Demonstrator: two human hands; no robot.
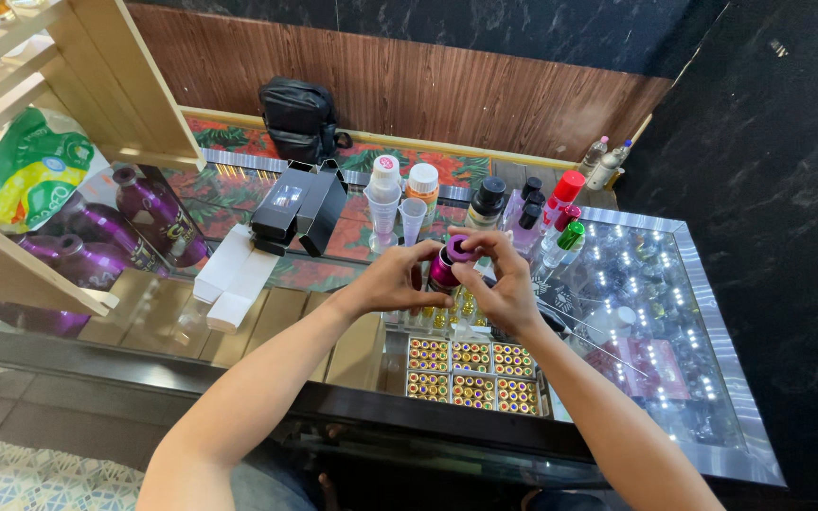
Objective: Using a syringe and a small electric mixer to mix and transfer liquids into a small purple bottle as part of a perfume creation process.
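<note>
Small magenta bottle (444, 268) with purple cap, upright, held over the middle of the glass counter (702, 312). Left hand (392, 277) grips its body; right hand (504, 284) pinches the cap. Two clear cups (398, 220) stand behind. Six trays of gold-capped vials (472, 372) under the glass below.

Magenta bottle (444, 270): body largely covered by left hand (395, 279) and right hand (502, 284); only cap end and a strip of the side visible. Fingertip contact under the cap not resolvable. Green bag (26, 175) partly behind shelf frame (11, 260). Purple bottles (134, 222) partly screened by the same shelf. Small vials (471, 364) under the glass too small to tell apart. Both forearms cut off at the bottom edge.
</note>
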